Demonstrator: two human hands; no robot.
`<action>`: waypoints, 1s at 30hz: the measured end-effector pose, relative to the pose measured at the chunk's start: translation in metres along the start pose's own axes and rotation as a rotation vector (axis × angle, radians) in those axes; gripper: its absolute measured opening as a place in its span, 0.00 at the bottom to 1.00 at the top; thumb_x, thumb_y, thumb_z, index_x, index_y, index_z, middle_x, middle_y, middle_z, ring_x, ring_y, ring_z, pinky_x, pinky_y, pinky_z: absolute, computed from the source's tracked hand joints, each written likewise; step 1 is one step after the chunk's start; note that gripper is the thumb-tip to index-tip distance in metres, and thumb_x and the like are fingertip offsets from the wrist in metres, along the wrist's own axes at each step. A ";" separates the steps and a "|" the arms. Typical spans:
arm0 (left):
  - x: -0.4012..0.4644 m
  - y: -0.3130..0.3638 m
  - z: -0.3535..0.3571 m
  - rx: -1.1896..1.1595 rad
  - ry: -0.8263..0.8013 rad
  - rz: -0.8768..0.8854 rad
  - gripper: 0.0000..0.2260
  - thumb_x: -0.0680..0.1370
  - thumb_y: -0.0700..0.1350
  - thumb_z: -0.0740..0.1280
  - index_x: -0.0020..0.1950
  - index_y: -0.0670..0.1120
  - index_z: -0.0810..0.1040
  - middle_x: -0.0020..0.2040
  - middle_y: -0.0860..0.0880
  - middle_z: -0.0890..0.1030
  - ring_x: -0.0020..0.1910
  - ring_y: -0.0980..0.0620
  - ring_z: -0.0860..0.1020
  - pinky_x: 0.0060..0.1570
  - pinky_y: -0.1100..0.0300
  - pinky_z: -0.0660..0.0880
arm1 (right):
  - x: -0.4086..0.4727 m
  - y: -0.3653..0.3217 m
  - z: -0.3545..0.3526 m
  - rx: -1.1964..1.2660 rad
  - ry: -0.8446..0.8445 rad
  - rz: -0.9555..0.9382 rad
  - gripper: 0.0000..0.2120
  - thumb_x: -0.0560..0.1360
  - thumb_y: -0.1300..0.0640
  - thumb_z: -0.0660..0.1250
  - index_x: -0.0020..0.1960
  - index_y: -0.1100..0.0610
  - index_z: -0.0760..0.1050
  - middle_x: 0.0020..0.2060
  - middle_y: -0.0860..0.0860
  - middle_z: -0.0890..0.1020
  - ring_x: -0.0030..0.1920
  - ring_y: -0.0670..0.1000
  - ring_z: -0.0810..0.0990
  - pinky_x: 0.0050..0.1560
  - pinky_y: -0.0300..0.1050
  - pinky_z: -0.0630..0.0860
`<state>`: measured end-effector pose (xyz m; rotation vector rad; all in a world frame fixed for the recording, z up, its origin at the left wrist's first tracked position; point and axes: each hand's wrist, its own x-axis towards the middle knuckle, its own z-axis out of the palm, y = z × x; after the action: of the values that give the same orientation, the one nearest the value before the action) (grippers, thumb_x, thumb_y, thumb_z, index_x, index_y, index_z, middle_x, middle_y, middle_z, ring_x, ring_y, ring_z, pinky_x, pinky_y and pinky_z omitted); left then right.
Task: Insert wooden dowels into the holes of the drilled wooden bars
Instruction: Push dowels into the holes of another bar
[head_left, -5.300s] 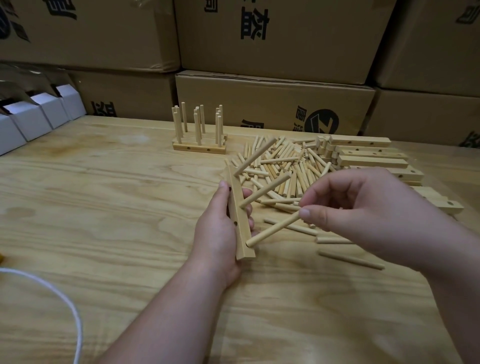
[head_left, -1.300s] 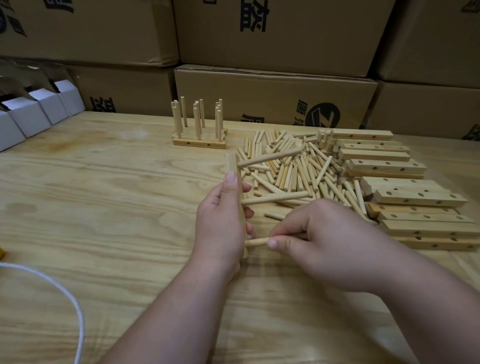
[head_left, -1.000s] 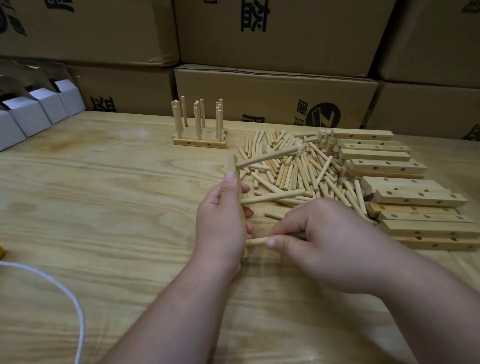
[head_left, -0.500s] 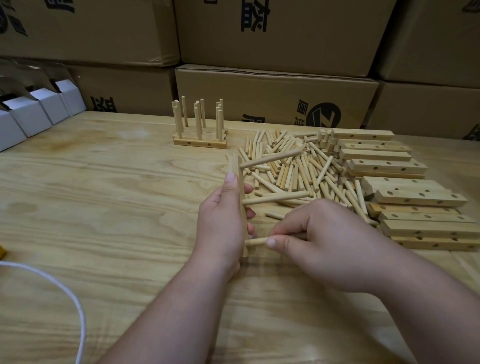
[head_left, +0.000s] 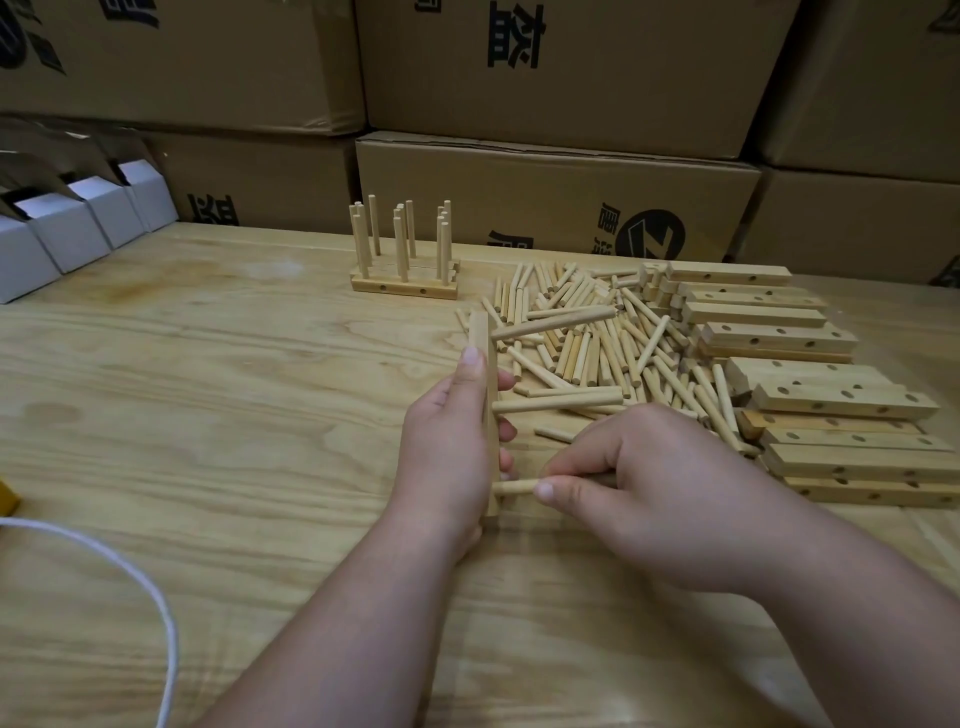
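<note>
Third dowel at bar's lowest hole.
Head view: left grip (head_left: 447, 447) clamped round upright bar (head_left: 480, 338) over counter (head_left: 208, 415); right grip (head_left: 618, 483) pinching dowel (head_left: 514, 486), two others already seated; dowel pile (head_left: 582, 332) behind.

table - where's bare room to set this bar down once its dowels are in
Bare table lies left of the left hand, between the white boxes, finished bars and cable. Right of the held bar it is crowded: dowel pile, then stacked bars.
</note>
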<state>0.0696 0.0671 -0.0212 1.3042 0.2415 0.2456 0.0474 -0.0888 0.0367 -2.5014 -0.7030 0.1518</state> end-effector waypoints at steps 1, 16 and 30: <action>0.000 0.000 0.000 0.001 -0.003 0.000 0.20 0.80 0.65 0.60 0.40 0.55 0.84 0.26 0.54 0.76 0.23 0.54 0.72 0.24 0.59 0.70 | 0.000 0.000 0.000 0.010 0.002 0.001 0.11 0.78 0.45 0.68 0.40 0.48 0.83 0.32 0.51 0.82 0.34 0.50 0.80 0.39 0.55 0.79; 0.002 -0.002 0.002 -0.142 0.019 0.005 0.19 0.83 0.62 0.57 0.49 0.58 0.86 0.33 0.51 0.82 0.30 0.54 0.79 0.31 0.59 0.77 | 0.000 0.013 -0.033 0.236 -0.009 0.214 0.19 0.55 0.30 0.74 0.42 0.36 0.84 0.31 0.43 0.83 0.29 0.43 0.78 0.28 0.35 0.76; 0.008 -0.001 0.002 -0.391 -0.032 -0.022 0.16 0.86 0.56 0.55 0.64 0.48 0.73 0.52 0.45 0.87 0.48 0.42 0.87 0.41 0.50 0.83 | 0.014 0.022 0.018 0.567 0.403 0.219 0.09 0.68 0.51 0.80 0.45 0.39 0.84 0.39 0.45 0.87 0.39 0.48 0.86 0.39 0.51 0.84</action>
<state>0.0779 0.0681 -0.0216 0.9173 0.1700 0.2399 0.0648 -0.0890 0.0101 -1.9658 -0.1803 -0.0697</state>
